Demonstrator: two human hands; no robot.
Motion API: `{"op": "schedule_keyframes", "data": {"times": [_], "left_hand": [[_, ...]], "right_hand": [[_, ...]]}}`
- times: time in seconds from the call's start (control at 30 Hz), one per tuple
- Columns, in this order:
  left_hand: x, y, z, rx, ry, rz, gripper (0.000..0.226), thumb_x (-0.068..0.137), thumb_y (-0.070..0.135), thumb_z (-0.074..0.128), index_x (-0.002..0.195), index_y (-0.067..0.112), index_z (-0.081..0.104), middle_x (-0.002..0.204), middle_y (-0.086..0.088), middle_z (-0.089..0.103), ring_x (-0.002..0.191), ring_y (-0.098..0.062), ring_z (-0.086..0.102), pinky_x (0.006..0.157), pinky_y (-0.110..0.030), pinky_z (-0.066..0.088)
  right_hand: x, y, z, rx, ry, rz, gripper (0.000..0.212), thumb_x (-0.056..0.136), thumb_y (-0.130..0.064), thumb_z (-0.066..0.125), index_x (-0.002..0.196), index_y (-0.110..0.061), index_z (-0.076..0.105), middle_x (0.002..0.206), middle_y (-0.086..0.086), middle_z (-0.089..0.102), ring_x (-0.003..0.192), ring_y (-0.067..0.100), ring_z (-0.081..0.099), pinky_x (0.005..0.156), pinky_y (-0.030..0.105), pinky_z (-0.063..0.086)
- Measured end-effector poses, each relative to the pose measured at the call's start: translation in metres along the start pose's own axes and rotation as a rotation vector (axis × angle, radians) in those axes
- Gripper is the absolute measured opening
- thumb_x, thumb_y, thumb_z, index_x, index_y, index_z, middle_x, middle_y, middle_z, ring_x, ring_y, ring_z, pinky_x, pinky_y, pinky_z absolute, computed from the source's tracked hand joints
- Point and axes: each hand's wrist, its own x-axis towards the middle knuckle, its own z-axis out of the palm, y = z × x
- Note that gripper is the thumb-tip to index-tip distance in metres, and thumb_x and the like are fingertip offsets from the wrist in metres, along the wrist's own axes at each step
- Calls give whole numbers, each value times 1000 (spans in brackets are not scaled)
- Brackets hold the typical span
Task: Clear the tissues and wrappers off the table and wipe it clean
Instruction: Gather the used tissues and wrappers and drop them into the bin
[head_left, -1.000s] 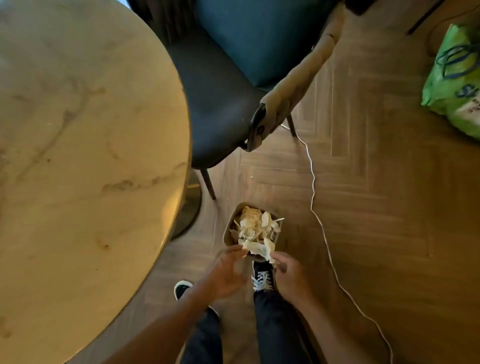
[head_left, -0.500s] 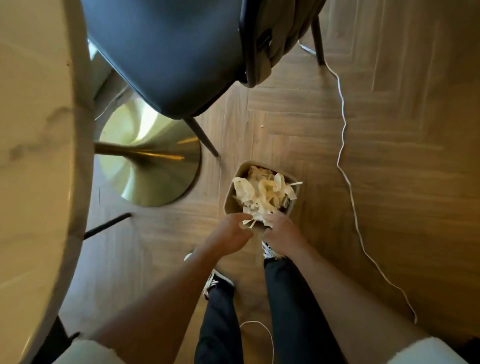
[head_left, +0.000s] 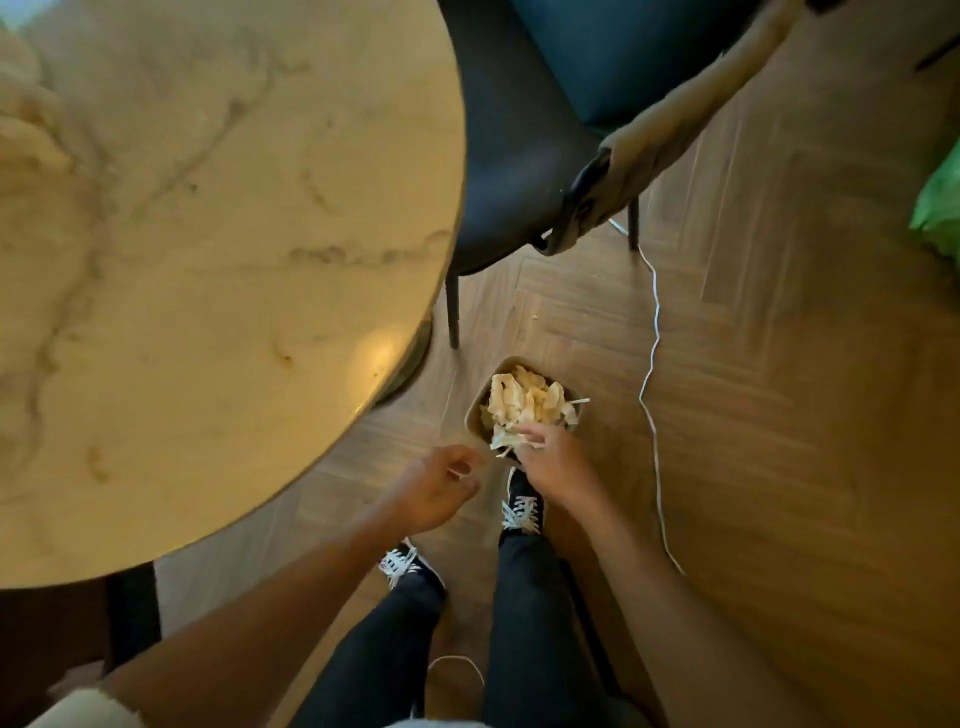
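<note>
Right hand (head_left: 553, 462) presses tissues (head_left: 524, 408) into bin (head_left: 475, 415); no legible writing

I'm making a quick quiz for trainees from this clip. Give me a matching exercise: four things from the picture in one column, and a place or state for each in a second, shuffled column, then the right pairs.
Column 1
1. bin
2. white cable
3. right hand
4. chair

Column 2
A. stands at the round table's edge
B. sits on the floor, stuffed with crumpled tissues
C. rests on the tissues at the bin's near rim
D. trails across the wooden floor

Pairs: 1-B, 2-D, 3-C, 4-A
</note>
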Motion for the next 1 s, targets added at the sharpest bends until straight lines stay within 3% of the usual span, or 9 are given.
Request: {"op": "schedule_keyframes", "data": {"times": [0.1,0.23,0.37,0.53,0.63,0.8,0.93,1.0], "left_hand": [[-52,-2,-19,-51,17,53,29,92,18,60,122,19,59,111,6,58,104,-11,58,91,-25,46],[-117,-20,-46,-121,73,138,27,89,19,64,115,25,62,113,2,63,99,-11,62,94,-34,51],[-171,-51,-69,-222,112,144,23,90,21,65,111,28,62,109,7,63,99,-5,60,90,-20,48],[-218,-105,-109,-296,198,153,18,89,20,67,99,34,63,108,4,65,97,-7,62,84,-20,50],[-232,-129,-148,-348,301,152,18,90,19,66,98,35,64,106,4,68,96,-8,65,88,-27,52],[-226,-149,-218,-430,463,127,17,90,21,66,105,29,66,102,8,70,95,-4,64,88,-24,50],[-195,-149,-277,-400,587,112,19,88,14,66,106,22,67,98,5,68,87,-9,63,78,-16,47],[-175,-144,-307,-389,655,94,22,88,13,65,110,18,67,100,2,67,83,-9,61,78,-19,48]], "right_hand": [[-45,-34,3,17,50,-62,37,95,-22,52,132,-23,56,135,1,55,111,13,54,91,28,46],[-99,-78,14,-27,130,-145,35,94,-22,54,128,-23,60,128,0,59,112,17,56,81,23,45],[-135,-121,27,-93,138,-244,29,94,-25,55,121,-24,64,120,1,64,105,16,59,90,34,50],[-149,-189,51,-124,130,-338,28,94,-28,58,121,-25,62,118,0,62,105,13,58,89,32,49],[-147,-227,74,-155,89,-406,26,93,-26,58,119,-23,64,115,0,63,99,11,59,87,30,49],[-126,-279,107,-256,40,-513,25,94,-22,56,117,-19,65,114,3,65,99,14,61,85,27,48],[-92,-323,130,-337,44,-566,28,91,-18,56,117,-18,67,113,3,67,100,13,61,86,23,45],[-69,-349,140,-395,52,-599,29,90,-17,57,118,-18,67,114,6,67,101,16,62,89,24,45]]}}
